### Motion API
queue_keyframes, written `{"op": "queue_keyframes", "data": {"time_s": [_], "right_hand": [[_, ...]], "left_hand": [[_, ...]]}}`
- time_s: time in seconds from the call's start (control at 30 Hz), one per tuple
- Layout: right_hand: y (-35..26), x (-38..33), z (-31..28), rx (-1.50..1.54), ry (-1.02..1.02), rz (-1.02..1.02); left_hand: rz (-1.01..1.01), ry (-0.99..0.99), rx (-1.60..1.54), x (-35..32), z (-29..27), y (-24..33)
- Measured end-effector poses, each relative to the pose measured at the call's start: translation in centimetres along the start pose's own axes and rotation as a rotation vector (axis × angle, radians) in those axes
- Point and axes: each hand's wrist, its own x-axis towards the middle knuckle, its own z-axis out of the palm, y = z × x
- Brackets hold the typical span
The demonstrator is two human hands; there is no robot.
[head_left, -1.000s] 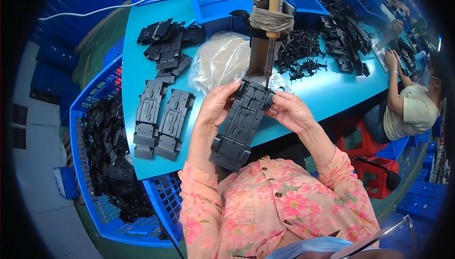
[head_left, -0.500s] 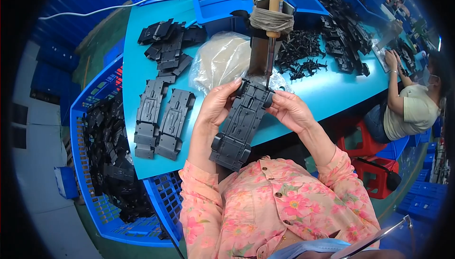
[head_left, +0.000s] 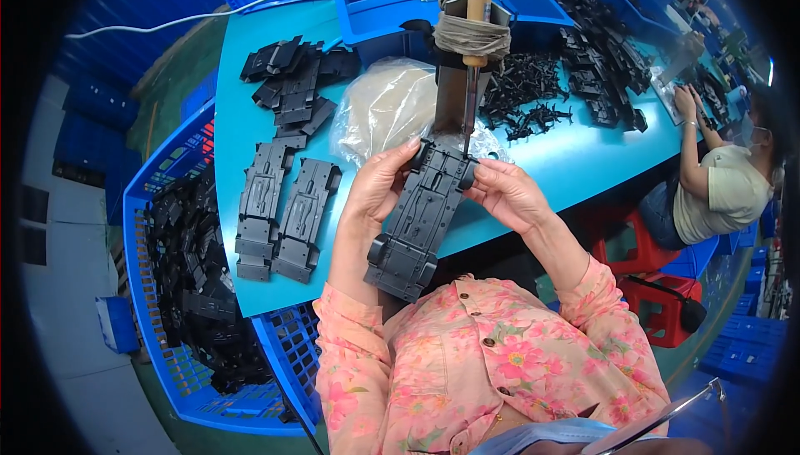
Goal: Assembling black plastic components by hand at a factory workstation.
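I hold a black plastic toy car chassis [head_left: 414, 213] tilted in front of my chest, its far end just under an upright wooden-handled soldering iron [head_left: 471, 109]. At the chassis's far left corner, the thumb and fingers of my left hand [head_left: 377, 184] are closed on its edge. My right hand [head_left: 510, 195] pinches the far right corner by a small round black part. The iron's tip comes down close to that corner; whether it touches cannot be made out. Grey cord ties the iron to a metal bracket [head_left: 451, 105].
Several black chassis [head_left: 307, 213] lie on the turquoise table [head_left: 333, 247] to the left, beside a clear plastic bag [head_left: 387, 109]. Small black parts [head_left: 529, 80] are heaped beyond the bracket. A blue crate [head_left: 196, 409] of black parts stands at left. Another person [head_left: 717, 184] works at right.
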Motion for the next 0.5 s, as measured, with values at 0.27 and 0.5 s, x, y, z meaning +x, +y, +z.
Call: {"op": "queue_keyframes", "data": {"time_s": [0.27,0.5], "right_hand": [[-0.15,0.03,0.12,0.001,0.006,-0.011],[-0.44,-0.18,0.51,-0.013,-0.009,-0.018]], "left_hand": [[0.012,0.008,-0.013,-0.03,0.36,0.06],[0.027,0.037,0.036,0.02,-0.02,0.03]]}}
